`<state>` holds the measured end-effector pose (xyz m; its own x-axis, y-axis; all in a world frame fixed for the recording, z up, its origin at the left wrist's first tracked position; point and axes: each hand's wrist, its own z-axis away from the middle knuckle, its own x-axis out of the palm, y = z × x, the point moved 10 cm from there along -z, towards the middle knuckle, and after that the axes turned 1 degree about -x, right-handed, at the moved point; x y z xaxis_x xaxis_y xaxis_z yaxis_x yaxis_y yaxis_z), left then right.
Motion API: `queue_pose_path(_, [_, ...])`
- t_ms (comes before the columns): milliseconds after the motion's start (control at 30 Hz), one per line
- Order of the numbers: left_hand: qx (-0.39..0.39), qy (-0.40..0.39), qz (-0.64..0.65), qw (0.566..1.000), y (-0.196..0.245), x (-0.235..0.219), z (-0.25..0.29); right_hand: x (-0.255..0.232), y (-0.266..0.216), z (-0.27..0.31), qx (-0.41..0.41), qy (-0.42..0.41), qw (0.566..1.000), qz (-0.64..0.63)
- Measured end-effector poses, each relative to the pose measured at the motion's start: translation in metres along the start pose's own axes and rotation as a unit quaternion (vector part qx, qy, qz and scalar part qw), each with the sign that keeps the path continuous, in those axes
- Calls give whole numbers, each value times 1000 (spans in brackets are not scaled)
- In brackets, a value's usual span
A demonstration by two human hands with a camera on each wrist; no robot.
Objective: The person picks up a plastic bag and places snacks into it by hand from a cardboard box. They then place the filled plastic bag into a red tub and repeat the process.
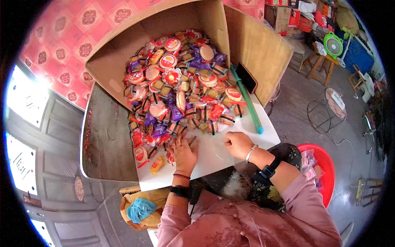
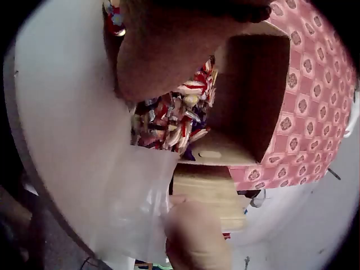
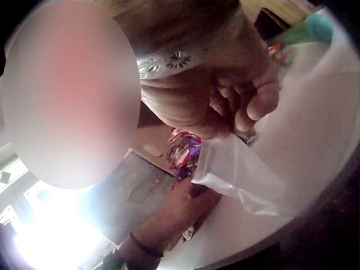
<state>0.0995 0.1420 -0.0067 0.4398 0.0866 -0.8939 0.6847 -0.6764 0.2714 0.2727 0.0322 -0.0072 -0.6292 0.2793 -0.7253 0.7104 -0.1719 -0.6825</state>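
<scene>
A clear plastic bag point(image 3: 242, 174) hangs from my right hand point(image 1: 240, 145), whose curled fingers grip it above the white tabletop point(image 1: 263, 138). At the front edge of a big heap of wrapped snacks point(image 1: 158, 109), my left hand point(image 1: 184, 155) reaches in with its fingertips among the packets. The heap mixes round biscuits, purple wrappers and small brown cakes with dark bands. A yellow packet point(image 1: 157, 165) lies apart from the heap, left of my left hand. In the right wrist view the bag's edge overlaps my left hand.
A large cardboard box point(image 1: 109, 61) lies on its side behind the heap, its flap point(image 1: 259, 49) spread to the right. Along the right edge of the tabletop lie a green tube point(image 1: 249, 105) and a dark phone point(image 1: 247, 78). A red basin point(image 1: 327, 164) stands at lower right.
</scene>
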Motion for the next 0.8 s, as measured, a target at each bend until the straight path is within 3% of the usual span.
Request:
queue_pose_path(200, [-16, 34, 106, 994, 7, -25, 7, 2, -1, 1, -15, 0, 1000, 3])
queue_pose_path(233, [-60, 4, 310, 949, 12, -25, 11, 1, -5, 1, -24, 7, 1000, 4])
queue_pose_path(267, [-103, -23, 498, 861, 20, -21, 16, 2, -7, 1, -26, 5, 1000, 2])
queue_pose_path(300, [-104, -21, 497, 861, 30, -27, 20, 3, -7, 2, -21, -3, 1000, -7])
queue_pose_path(367, [-75, -192, 612, 764, 76, -9, 31, 3, -6, 1, -21, -9, 1000, -16])
queue_pose_path(400, [-74, -190, 611, 765, 75, -1, 35, 4, -4, 1, -23, -10, 1000, -7])
queue_pose_path(467, [-55, -251, 503, 825, 74, 30, 47, 2, -5, 1, -28, -9, 1000, 3])
queue_pose_path(500, [-55, -250, 502, 826, 78, 26, 46, -1, -4, 1, -18, -1, 1000, 9])
queue_pose_path(567, [-22, -200, 308, 930, 80, 10, 43, -3, -2, 4, -7, 6, 1000, 14])
queue_pose_path(700, [-58, -199, 232, 950, 80, 10, 43, 1, -5, 8, -23, -17, 1000, 10])
queue_pose_path(800, [-24, -223, 186, 957, 89, 8, 41, 7, -10, 10, -25, -45, 999, 12])
